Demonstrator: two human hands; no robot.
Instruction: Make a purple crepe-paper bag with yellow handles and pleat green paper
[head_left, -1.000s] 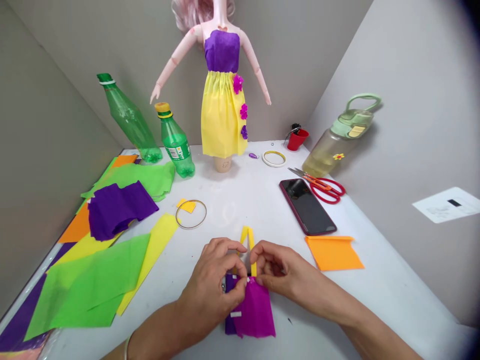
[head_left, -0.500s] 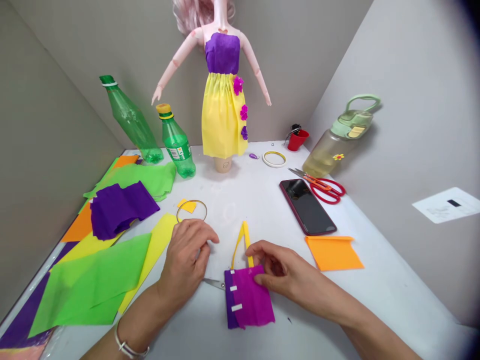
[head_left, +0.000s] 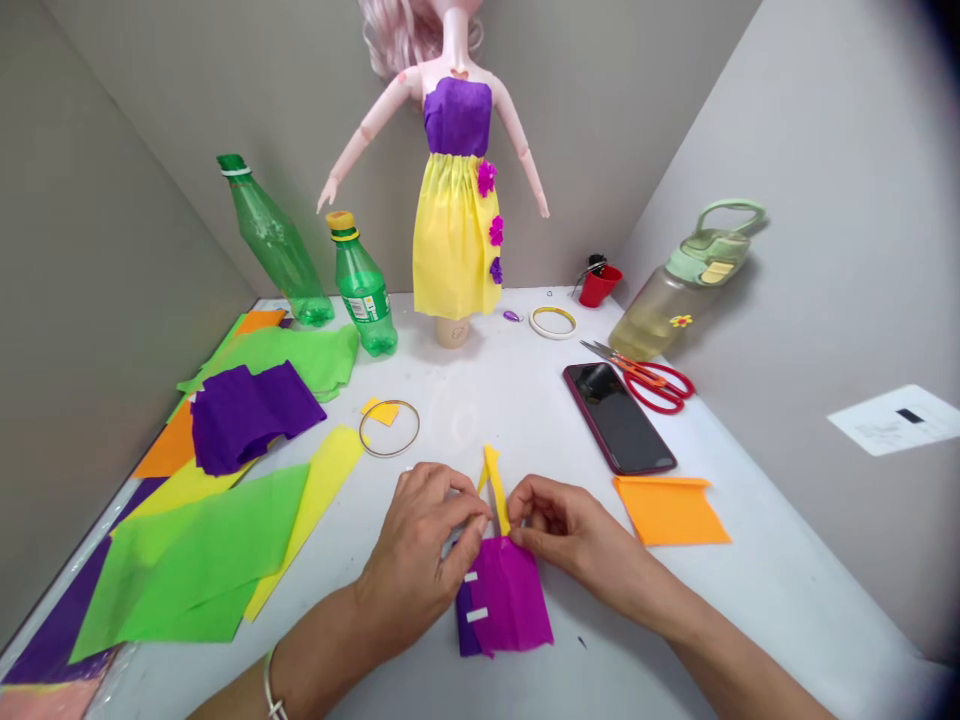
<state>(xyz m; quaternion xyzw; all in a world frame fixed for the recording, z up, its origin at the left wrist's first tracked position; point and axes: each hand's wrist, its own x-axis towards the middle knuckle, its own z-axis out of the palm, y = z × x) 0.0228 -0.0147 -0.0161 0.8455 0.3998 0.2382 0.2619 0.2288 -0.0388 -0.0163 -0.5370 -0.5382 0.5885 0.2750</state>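
Table (head_left: pixel 450 425) spread wide before us, and at the far end stands the doll (head_left: pixel 456 230), its dress done so far with a purple top, a yellow skirt and three flowers (head_left: pixel 487 178) down one side. Crepe sheets (head_left: pixel 210 570) crowd the left, while scissors (head_left: pixel 660 385) and a phone (head_left: pixel 619 418) lie to the right. Near centre, the magenta-and-purple crepe piece (head_left: pixel 504 600) sits flat, two bits of white tape (head_left: pixel 477 615) on its left part, a yellow strip (head_left: pixel 495 480) rising off its far edge. Right hand (head_left: pixel 562 525) pinches fingers together at that edge; left hand (head_left: pixel 420 540) closes in beside the strip, clamped or not, I cannot tell. That piece carries no flowers and isn't on the doll.
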